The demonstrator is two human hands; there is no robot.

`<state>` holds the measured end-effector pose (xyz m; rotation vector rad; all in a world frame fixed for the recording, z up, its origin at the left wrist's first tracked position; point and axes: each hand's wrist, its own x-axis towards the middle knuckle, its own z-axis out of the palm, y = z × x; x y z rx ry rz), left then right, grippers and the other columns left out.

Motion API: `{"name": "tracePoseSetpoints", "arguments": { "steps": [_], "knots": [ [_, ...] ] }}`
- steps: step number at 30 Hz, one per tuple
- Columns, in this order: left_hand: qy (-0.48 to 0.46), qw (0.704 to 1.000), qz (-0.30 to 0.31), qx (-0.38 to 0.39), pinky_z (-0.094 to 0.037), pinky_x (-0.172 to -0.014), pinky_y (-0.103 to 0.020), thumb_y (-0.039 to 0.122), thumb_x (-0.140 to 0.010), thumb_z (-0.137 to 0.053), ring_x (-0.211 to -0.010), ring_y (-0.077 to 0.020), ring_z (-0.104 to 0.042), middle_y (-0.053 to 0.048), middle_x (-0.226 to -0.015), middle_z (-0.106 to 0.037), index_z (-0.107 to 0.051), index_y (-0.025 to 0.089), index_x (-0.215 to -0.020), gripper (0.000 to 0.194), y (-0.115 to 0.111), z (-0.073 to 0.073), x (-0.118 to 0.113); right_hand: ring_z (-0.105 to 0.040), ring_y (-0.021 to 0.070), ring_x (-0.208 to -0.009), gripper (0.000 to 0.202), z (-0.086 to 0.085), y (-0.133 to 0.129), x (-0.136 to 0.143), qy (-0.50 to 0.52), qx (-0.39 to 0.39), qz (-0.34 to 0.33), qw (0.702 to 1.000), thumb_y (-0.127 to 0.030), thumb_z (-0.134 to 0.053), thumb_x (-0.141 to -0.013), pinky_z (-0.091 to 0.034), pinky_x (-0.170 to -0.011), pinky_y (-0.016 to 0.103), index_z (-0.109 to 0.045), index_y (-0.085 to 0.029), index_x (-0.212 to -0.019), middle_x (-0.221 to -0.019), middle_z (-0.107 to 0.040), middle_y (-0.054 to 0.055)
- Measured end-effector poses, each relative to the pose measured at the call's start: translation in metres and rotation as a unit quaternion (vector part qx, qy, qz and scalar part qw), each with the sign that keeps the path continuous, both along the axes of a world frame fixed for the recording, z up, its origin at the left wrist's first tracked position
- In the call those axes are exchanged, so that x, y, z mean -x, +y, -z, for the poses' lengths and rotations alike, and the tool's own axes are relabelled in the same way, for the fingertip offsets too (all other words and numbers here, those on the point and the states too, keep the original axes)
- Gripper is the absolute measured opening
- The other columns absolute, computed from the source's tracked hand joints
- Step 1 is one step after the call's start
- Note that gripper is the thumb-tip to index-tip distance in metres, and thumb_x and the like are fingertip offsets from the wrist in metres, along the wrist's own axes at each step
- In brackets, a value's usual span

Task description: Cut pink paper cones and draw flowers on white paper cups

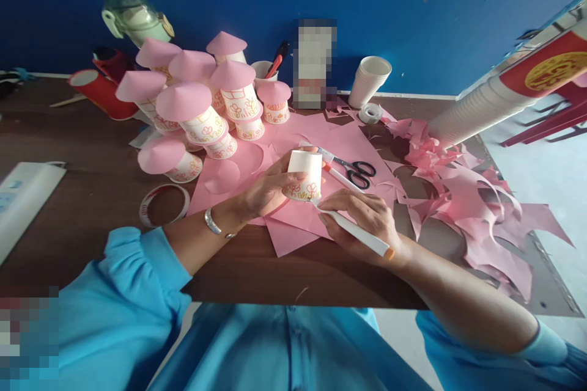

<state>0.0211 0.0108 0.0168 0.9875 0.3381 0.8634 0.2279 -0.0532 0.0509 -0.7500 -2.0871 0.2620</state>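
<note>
A small white paper cup (305, 166) with flowers and grass drawn along its lower band is in my left hand (274, 186), whose fingers wrap round it. My right hand (364, 223) is closed on a white marker (355, 230) with an orange end, its tip touching the cup near the drawn band. Beneath both hands lie pink paper sheets (293, 238). Black-handled scissors (355, 170) and another white marker (342, 178) rest on the paper just beyond my right hand.
Several decorated cups with pink cone tops (183, 102) stand at the back left, near a tape roll (164, 205). Stacked white cups (369, 80) and a small tape roll (370, 113) are at the back. Pink scraps (477, 208) and a long cup stack (477, 107) lie right.
</note>
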Motion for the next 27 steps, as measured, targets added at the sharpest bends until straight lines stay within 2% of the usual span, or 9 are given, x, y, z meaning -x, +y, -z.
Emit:
{"name": "tracePoseSetpoints", "arguments": {
  "steps": [13, 20, 24, 27],
  "knots": [
    [-0.007, 1.0, -0.013, 0.014, -0.055, -0.088, -0.037, 0.025, -0.092, -0.07, -0.107, -0.0243, -0.067, -0.01, -0.133, -0.069, -0.066, 0.027, -0.134, 0.041, -0.0024, -0.0026, -0.0006, -0.073, 0.0146, -0.066, 0.014, -0.0012, -0.0008, -0.0021, -0.012, 0.001, 0.015, 1.0, -0.011, -0.063, -0.096, -0.057, -0.059, 0.025, -0.062, -0.022, -0.104, -0.08, -0.075, 0.0],
    [-0.006, 0.999, -0.032, 0.016, -0.051, -0.085, -0.037, 0.029, -0.091, -0.068, -0.106, -0.0259, -0.066, -0.011, -0.132, -0.07, -0.064, 0.024, -0.135, 0.044, 0.0007, 0.001, -0.0003, -0.075, 0.0148, -0.067, 0.017, -0.0068, -0.0026, -0.0016, 0.008, 0.008, 0.019, 1.0, -0.009, -0.064, -0.094, -0.059, -0.061, 0.024, -0.064, -0.024, -0.103, -0.079, -0.076, -0.001],
    [-0.009, 0.999, -0.029, 0.02, -0.05, -0.093, -0.043, 0.035, -0.092, -0.067, -0.122, -0.0323, -0.063, -0.015, -0.138, -0.068, -0.06, 0.022, -0.139, 0.049, 0.0028, 0.0012, -0.002, -0.076, 0.0148, -0.069, 0.017, -0.0084, -0.004, -0.0018, 0.01, -0.002, 0.039, 0.999, -0.009, -0.065, -0.094, -0.059, -0.061, 0.024, -0.063, -0.023, -0.104, -0.083, -0.077, 0.0],
    [-0.015, 0.999, -0.028, 0.03, -0.051, -0.091, -0.041, 0.034, -0.093, -0.065, -0.116, -0.0295, -0.066, -0.013, -0.131, -0.072, -0.06, 0.022, -0.138, 0.047, 0.0034, 0.0012, -0.0028, -0.076, 0.0148, -0.07, 0.02, -0.0082, -0.0041, -0.0016, 0.012, 0.0, 0.039, 0.999, -0.009, -0.065, -0.093, -0.06, -0.063, 0.024, -0.063, -0.025, -0.106, -0.083, -0.076, -0.001]
  ]
}}
